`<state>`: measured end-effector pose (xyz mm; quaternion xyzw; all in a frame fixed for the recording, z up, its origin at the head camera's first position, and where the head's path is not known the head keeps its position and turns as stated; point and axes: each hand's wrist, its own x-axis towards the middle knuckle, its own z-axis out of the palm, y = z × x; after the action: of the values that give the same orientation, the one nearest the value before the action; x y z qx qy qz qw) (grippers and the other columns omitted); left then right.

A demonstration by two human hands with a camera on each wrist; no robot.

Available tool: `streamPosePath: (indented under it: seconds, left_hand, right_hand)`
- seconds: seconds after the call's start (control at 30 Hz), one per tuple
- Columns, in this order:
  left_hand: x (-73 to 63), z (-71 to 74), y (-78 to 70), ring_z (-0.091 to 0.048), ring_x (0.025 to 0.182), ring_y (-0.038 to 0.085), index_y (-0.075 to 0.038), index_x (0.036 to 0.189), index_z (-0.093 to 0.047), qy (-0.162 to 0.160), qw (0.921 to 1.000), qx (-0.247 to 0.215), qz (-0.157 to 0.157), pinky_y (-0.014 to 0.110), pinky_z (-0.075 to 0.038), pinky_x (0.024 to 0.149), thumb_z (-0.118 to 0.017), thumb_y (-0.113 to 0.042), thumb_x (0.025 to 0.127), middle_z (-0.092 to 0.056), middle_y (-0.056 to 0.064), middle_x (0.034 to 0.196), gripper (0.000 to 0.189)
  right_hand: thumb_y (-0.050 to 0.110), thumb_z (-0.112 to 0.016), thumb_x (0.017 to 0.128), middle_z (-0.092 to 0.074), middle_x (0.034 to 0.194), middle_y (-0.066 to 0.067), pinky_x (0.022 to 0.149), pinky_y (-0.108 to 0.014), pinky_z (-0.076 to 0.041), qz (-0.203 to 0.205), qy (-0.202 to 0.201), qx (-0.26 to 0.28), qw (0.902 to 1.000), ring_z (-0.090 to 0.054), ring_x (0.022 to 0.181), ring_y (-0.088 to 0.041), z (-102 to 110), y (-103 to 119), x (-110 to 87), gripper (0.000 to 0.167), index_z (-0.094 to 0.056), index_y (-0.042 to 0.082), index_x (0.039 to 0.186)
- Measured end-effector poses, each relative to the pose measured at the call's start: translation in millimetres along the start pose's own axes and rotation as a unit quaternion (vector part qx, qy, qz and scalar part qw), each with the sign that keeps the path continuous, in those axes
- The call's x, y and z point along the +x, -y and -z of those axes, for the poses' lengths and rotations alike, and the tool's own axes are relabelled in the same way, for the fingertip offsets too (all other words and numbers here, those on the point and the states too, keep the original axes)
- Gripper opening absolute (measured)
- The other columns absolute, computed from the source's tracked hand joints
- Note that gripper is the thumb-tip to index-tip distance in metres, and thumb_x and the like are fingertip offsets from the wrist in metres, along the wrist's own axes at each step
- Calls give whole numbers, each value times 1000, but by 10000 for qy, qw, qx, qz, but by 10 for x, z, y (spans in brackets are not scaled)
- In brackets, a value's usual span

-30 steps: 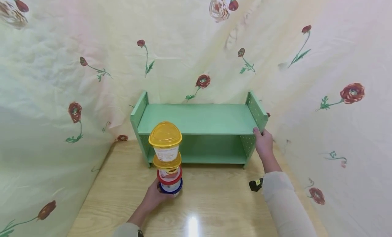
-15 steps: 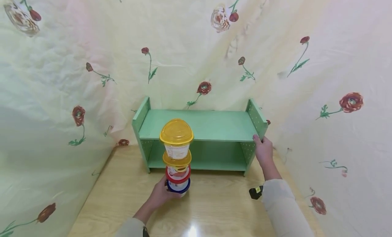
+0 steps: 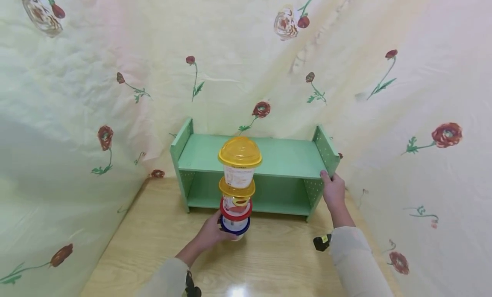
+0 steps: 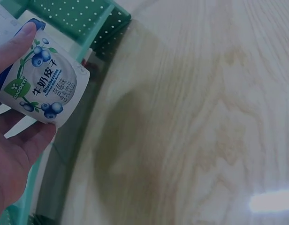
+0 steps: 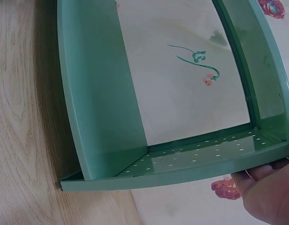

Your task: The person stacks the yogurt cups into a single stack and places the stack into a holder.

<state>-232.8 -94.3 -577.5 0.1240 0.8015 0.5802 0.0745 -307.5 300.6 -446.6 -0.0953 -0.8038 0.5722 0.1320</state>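
Note:
My left hand (image 3: 213,232) grips the lowest tub of a tall stack, a white one with a blue lid (image 3: 235,225). Blueberries are printed on this blueberry tub (image 4: 50,82) in the left wrist view, with fingers beneath and thumb near its lid. Above it sit a red-lidded tub (image 3: 236,210), a yellow-lidded tub (image 3: 236,190) and a larger yellow-lidded tub (image 3: 240,160) on top. The stack is held in front of a green two-tier shelf (image 3: 284,158). My right hand (image 3: 333,193) holds the shelf's right side panel, thumb at the front edge near the upper board.
A wooden table (image 3: 280,254) carries the shelf. Floral-patterned cloth (image 3: 230,53) covers the back and both sides. The shelf's raised side panels (image 3: 181,139) flank its upper board, and its lower tier (image 3: 282,199) lies behind the stack.
My left hand has carried the tub stack rightward, from the shelf's left part toward its middle. The right hand keeps its hold on the side panel. The head view has shifted slightly.

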Motion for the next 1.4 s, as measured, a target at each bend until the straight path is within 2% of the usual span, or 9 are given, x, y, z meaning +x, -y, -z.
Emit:
streamPosePath:
  seconds: [0.47, 0.73, 1.1, 1.4]
  left_hand:
    - [113, 27, -406, -51, 133, 28, -22, 152, -38, 266, 9989, 248, -290, 52, -45, 108, -91, -32, 75, -54, 0, 144, 94]
    - [167, 142, -502, -53, 131, 27, -18, 151, -38, 309, 9977, 228, -564, 53, -43, 108, -90, -35, 77, -55, 2, 142, 92]
    - [269, 287, -671, -51, 131, 29, -18, 152, -37, 69, 9971, 584, -483, 55, -43, 108, -90, -41, 75, -55, 4, 143, 97]
    - [366, 372, -896, -52, 131, 30, -16, 155, -33, 153, 9955, 743, -561, 54, -46, 106, -88, -43, 76, -54, 6, 144, 100]
  right_hand:
    - [41, -45, 107, -45, 149, -27, 117, -52, -31, 56, 9, -21, 10000, -40, 141, -40, -10, -19, 12, 63, -39, -6, 150]
    - [37, -45, 108, -45, 149, -28, 117, -54, -31, 119, -7, -88, 9999, -39, 141, -42, -16, 21, -16, 60, -41, -7, 148]
    - [40, -43, 108, -40, 153, -26, 118, -54, -28, -13, 116, -25, 9999, -35, 143, -41, 9, 2, 2, 64, -35, -4, 152]
    - [41, -44, 108, -40, 153, -26, 118, -54, -28, 72, 120, 27, 9999, -35, 143, -41, 5, -33, 11, 64, -37, -6, 151]
